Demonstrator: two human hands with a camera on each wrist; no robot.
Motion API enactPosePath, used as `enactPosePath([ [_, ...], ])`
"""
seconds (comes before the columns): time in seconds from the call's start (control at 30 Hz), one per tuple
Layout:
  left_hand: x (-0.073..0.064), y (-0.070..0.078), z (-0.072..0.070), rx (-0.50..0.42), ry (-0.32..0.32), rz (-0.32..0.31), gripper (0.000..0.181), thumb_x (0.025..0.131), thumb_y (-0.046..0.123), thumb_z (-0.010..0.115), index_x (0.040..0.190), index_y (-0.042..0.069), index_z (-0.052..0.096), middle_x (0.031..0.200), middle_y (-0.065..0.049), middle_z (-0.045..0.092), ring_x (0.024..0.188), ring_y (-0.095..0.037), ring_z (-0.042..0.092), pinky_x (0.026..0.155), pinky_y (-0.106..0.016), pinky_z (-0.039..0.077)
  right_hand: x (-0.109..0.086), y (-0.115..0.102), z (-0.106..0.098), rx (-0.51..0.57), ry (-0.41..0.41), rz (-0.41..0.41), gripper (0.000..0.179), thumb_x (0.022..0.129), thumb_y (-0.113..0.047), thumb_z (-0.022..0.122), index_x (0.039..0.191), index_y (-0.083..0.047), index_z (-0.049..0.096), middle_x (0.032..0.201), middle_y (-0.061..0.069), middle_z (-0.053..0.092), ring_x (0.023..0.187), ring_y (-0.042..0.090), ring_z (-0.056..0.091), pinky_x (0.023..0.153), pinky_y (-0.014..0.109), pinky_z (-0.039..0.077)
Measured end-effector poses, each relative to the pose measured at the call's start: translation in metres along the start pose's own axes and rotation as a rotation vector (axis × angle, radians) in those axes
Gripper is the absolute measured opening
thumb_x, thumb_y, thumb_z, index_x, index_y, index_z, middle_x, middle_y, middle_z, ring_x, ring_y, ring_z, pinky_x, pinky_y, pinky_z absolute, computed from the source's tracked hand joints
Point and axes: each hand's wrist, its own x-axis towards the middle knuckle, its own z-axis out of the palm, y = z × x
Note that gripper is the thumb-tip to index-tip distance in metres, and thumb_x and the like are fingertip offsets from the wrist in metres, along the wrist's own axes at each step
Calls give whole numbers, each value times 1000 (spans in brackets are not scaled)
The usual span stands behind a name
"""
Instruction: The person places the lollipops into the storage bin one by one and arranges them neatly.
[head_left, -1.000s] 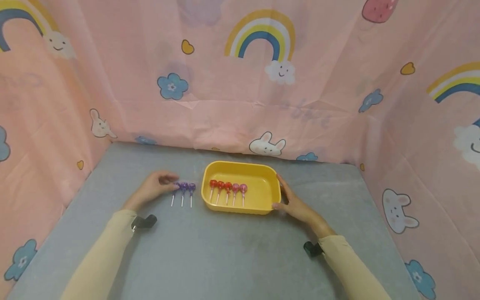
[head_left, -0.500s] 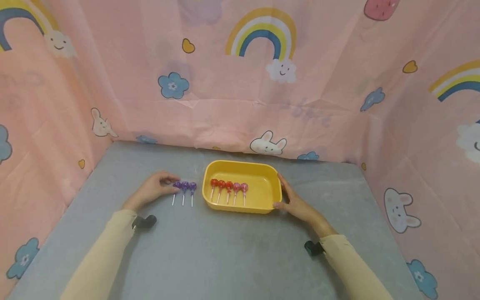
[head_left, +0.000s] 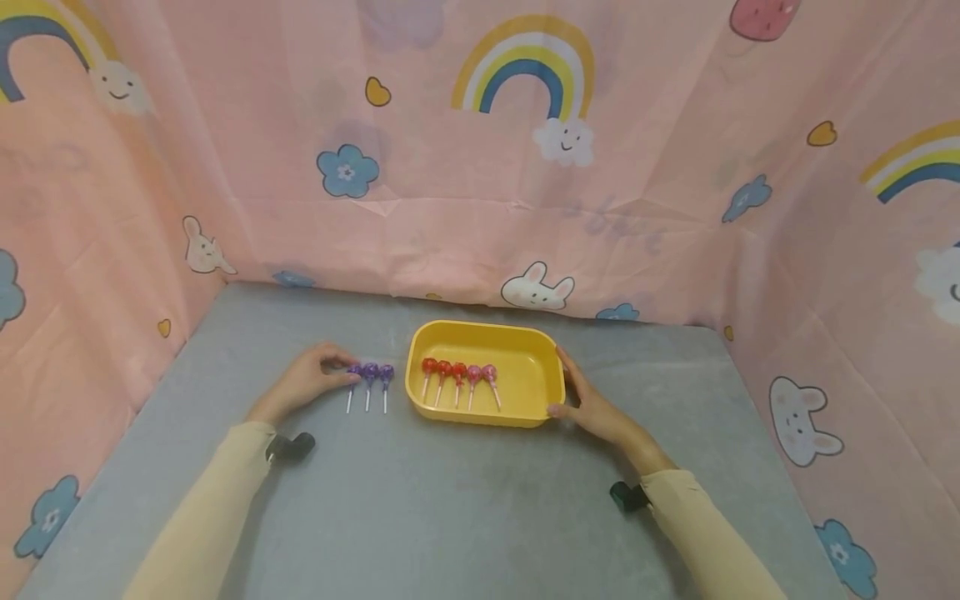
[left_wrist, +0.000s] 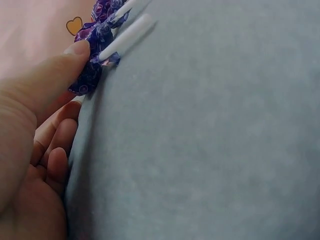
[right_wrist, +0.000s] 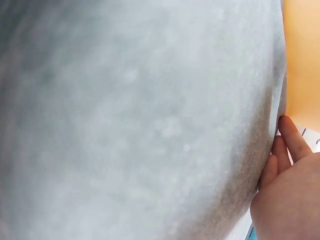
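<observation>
Three purple-wrapped lollipops lie in a row on the table, left of a yellow plastic box (head_left: 525,387). My left hand (head_left: 306,379) pinches the wrapped head of the leftmost purple lollipop (head_left: 349,400), its thumb (left_wrist: 77,49) on the near side in the left wrist view. Beside it are the middle purple lollipop (head_left: 370,372) and the right one (head_left: 386,374). Inside the box lie three red lollipops (head_left: 444,368) and two pink lollipops (head_left: 474,375) in a row, sticks toward me. My right hand (head_left: 592,410) rests against the box's right end, fingers fairly straight, thumb at the front corner.
A grey cloth covers the table (head_left: 465,517). Pink printed curtain (head_left: 420,242) hangs along the back and both sides. A dark wrist camera (head_left: 291,446) sits on the left wrist, another dark camera (head_left: 628,497) on the right.
The rightmost pink lollipop in the box has turned slightly, its stick end swinging to the right. Both hands stay nearly in place; the head view has shifted slightly.
</observation>
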Motion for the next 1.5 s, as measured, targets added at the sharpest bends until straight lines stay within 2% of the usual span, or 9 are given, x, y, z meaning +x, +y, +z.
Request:
enactPosePath([
  [0.3, 0, 0, 2, -20, 2, -14, 34, 83, 36, 79, 109, 15, 74, 114, -8, 66, 110, -26, 59, 98, -46, 48, 0, -2, 1, 4, 2, 47, 101, 91, -37, 71, 155, -47, -6, 164, 15, 20, 152, 38, 17, 120, 71, 8],
  [0.8, -2, 6, -5, -60, -15, -36, 33, 86, 33, 76, 111, 11, 73, 111, -12, 70, 108, -29, 61, 99, -50, 46, 0, -2, 1, -1, -1, 49, 101, 91, -38, 70, 156, -45, -6, 164, 16, 20, 152, 39, 16, 120, 70, 8],
  [1.0, -1, 13, -10, -84, -57, -93, 39, 87, 41, 74, 114, 14, 70, 112, -9, 70, 113, -30, 61, 103, -54, 46, 1, -2, 0, -1, -6, 39, 102, 90, -39, 72, 155, -46, -6, 164, 16, 21, 152, 39, 16, 119, 70, 8],
  [1.1, 2, 19, -13, -109, -71, -128, 43, 85, 48, 74, 114, 16, 69, 115, -8, 70, 115, -30, 62, 103, -53, 47, 1, -1, 0, -4, -5, 39, 102, 89, -39, 72, 156, -46, -5, 164, 16, 21, 152, 39, 16, 119, 70, 8],
  [1.17, 5, 24, -15, -125, -75, -131, 43, 85, 49, 74, 114, 17, 69, 115, -6, 71, 115, -29, 63, 102, -52, 49, 1, -1, 0, -9, -4, 37, 102, 89, -40, 72, 156, -46, -6, 163, 16, 23, 152, 39, 17, 119, 71, 9],
  [1.33, 11, 43, -18, -108, -65, -162, 38, 85, 50, 73, 112, 23, 70, 117, -3, 69, 111, -27, 61, 91, -41, 51, 1, -1, 0, -1, -2, 31, 102, 89, -41, 72, 155, -48, -6, 163, 16, 23, 151, 39, 18, 118, 72, 8],
  [1.4, 14, 52, -20, -89, -56, -149, 38, 85, 50, 72, 111, 23, 70, 118, -4, 68, 110, -27, 60, 90, -39, 49, 1, -1, 0, 0, -1, 43, 102, 89, -40, 72, 155, -49, -5, 164, 15, 22, 152, 38, 17, 119, 71, 7],
  [1.5, 20, 63, -21, -79, -40, -82, 35, 87, 45, 73, 111, 21, 71, 117, -6, 69, 111, -27, 59, 94, -42, 48, 0, -3, 0, -12, -1, 64, 101, 89, -41, 71, 154, -50, -6, 164, 14, 21, 152, 38, 16, 119, 71, 8],
])
